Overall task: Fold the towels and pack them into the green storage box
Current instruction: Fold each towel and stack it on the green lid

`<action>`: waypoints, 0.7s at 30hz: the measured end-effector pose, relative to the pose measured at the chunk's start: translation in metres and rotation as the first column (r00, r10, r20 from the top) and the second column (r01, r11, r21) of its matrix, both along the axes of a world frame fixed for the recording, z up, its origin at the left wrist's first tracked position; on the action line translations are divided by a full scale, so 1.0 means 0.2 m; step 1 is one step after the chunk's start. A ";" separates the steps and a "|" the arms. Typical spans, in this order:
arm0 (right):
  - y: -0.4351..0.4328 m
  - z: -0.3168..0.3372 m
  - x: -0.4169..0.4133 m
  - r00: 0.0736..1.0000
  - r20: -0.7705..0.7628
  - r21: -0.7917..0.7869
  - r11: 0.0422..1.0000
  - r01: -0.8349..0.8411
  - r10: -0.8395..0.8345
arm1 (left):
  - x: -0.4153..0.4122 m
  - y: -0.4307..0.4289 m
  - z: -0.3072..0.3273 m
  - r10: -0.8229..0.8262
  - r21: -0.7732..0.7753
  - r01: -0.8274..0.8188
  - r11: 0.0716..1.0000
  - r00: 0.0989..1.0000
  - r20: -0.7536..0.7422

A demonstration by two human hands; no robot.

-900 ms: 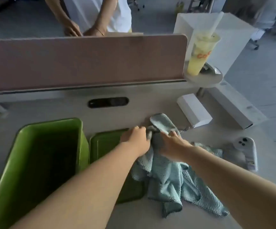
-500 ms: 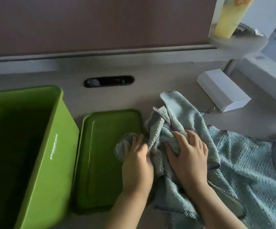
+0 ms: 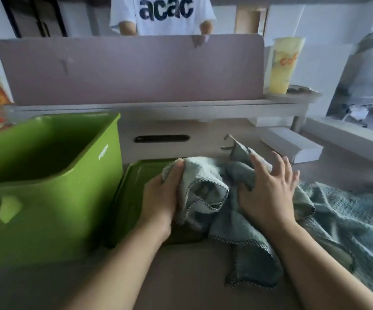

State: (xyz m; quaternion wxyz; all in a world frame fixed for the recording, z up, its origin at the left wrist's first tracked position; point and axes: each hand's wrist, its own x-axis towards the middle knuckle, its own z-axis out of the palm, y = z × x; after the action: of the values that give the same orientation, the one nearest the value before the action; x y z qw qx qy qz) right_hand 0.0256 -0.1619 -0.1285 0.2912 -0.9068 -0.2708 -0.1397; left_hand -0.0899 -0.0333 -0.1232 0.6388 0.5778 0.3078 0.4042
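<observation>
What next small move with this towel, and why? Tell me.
Probably draw the crumpled towel out flat on the desk: the left hand grips a bunched edge, the right hand presses it with spread fingers, and it overlaps the green lid.

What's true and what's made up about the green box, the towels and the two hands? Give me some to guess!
1. The green storage box has its lid on. False: the lid lies flat on the table, just right of the box.
2. The left hand grips a bunched part of the towels. True.
3. The right hand holds the yellow drink cup. False: it presses on the towels with its fingers spread, and the cup stands on a shelf further back.
4. No towel shows inside the box. True.
</observation>
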 end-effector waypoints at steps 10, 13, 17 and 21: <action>0.04 0.04 -0.21 0.796 -0.011 0.178 0.785 -0.594 0.605 | -0.19 0.00 0.07 -0.323 -0.306 0.545 0.780 0.771 0.549; 0.05 0.04 -0.19 0.851 0.007 0.338 0.800 -0.497 0.526 | -0.20 0.03 0.08 -0.335 -0.269 0.642 0.718 0.657 0.675; 0.05 0.03 -0.21 0.873 -0.198 0.513 0.806 -0.296 0.446 | -0.18 0.06 0.05 -0.371 -0.245 0.616 0.749 0.696 0.615; 0.04 0.06 -0.19 0.864 -0.284 0.665 0.735 -0.135 0.415 | -0.15 0.07 0.03 -0.392 -0.105 0.477 0.873 0.813 0.429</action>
State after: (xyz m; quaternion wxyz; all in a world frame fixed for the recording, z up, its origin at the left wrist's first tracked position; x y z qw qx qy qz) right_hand -0.0130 -0.1533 -0.1169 0.6428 -0.7147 -0.2751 0.0198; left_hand -0.1189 -0.0192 -0.1165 0.8197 0.4694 0.0722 0.3202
